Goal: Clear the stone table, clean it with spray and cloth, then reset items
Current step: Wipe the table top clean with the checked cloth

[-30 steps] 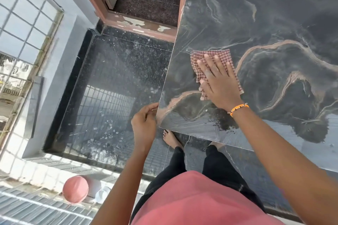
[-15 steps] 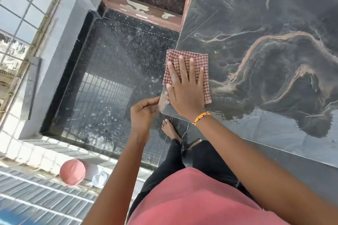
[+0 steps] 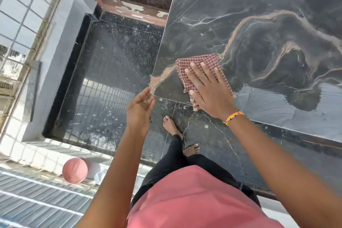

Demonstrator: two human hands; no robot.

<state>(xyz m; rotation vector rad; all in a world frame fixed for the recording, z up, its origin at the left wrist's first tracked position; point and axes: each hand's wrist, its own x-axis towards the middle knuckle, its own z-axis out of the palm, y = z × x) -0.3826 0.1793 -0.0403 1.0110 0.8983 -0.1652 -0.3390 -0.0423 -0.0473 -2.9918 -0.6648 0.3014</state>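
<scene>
A dark stone table with tan veins fills the upper right. A red checked cloth lies near its front left corner, one end hanging over the front edge. My right hand presses flat on the cloth with fingers straight and spread. My left hand hovers just off the table's rounded corner, fingers loosely extended, holding nothing. The tabletop to the right of the cloth shines wet.
A pink round bowl-like object and a white cup sit on the ledge at lower left. A window grille runs along the left. A doorway threshold lies beyond the black floor. My bare feet stand by the table.
My right hand slid the cloth back toward the front edge and slightly right from the left edge. My left hand let go of the corner and opened beside it.
</scene>
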